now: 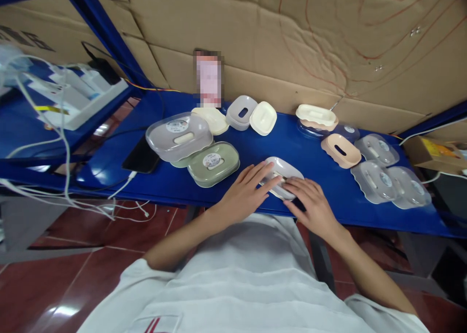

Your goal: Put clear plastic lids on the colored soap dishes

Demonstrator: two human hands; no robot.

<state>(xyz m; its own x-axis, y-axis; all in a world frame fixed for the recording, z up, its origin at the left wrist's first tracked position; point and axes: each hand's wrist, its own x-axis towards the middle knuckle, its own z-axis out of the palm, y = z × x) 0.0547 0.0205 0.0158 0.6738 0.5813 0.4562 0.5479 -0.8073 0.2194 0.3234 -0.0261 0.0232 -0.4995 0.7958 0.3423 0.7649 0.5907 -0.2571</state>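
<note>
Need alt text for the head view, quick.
Both hands, left hand and right hand, press on a white soap box on a blue shelf; more soap boxes and clear lids lie around it.

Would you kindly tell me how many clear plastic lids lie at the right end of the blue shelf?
3 clear plastic lids lie flat there: one at the back, one in front of it, one farthest right. Another may sit beneath the cream dish.

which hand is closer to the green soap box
Left. The left hand lies just right of the green soap box, fingers on the white soap box; the right hand is farther right.
</note>
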